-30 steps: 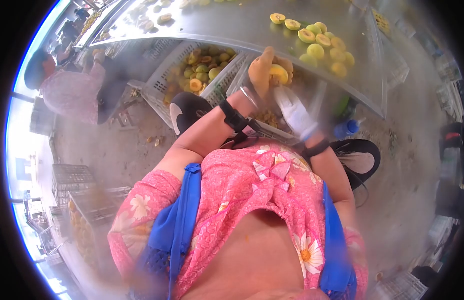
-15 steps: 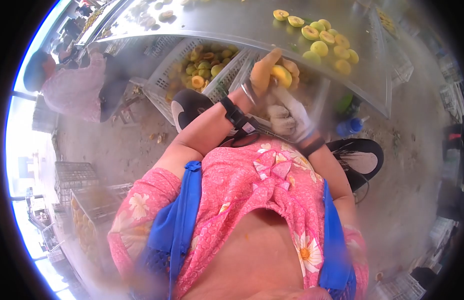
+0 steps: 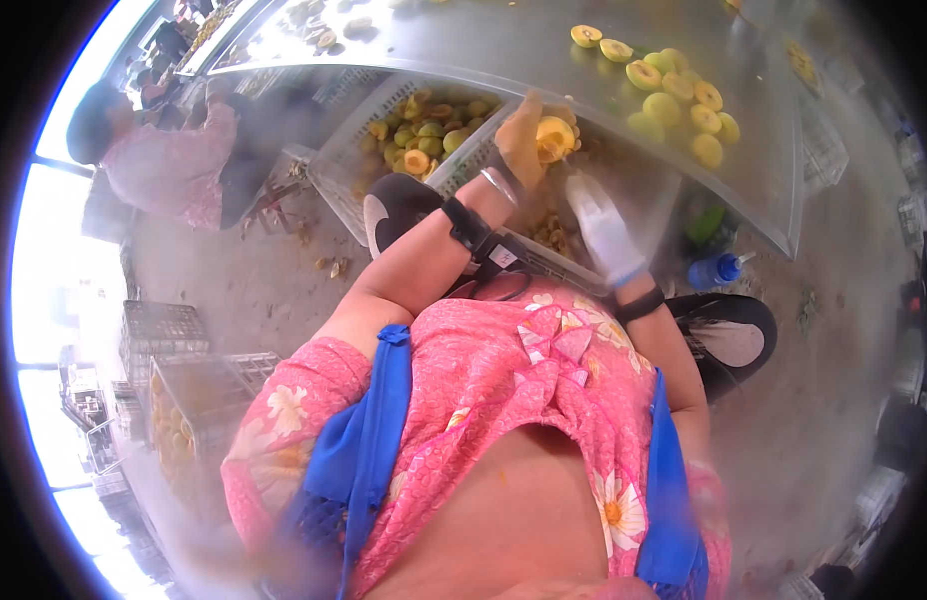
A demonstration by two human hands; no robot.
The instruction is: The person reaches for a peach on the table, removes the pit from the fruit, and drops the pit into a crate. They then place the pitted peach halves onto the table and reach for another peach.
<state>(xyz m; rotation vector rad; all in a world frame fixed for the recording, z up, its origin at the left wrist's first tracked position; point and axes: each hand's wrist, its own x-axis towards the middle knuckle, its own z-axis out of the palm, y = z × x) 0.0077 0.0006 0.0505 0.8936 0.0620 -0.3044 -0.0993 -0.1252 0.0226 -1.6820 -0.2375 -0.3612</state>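
My left hand (image 3: 524, 140), bare, with a bracelet and a dark wrist strap, holds a yellow fruit half (image 3: 556, 138), its cut face turned up, just below the metal table's edge. My right hand (image 3: 601, 222), in a white glove, is close below and right of the fruit, fingers together and pointing at it; what they hold is blurred. Under both hands stands a crate (image 3: 569, 270) with small brownish pieces (image 3: 552, 232) in it. Left of it, another crate (image 3: 329, 165) holds many green and yellow fruits (image 3: 424, 132), some cut.
Ahead lies the metal table (image 3: 504, 45) with several cut fruits (image 3: 664, 100) at the right and more at the far left. A blue bottle (image 3: 714, 270) stands right of my right hand. At the left sits another person (image 3: 174, 165). Crates (image 3: 164, 330) stand lower left.
My right hand has drawn back from the fruit and straightened. The fruit in my left hand now shows its cut face. The whole view has shifted slightly.
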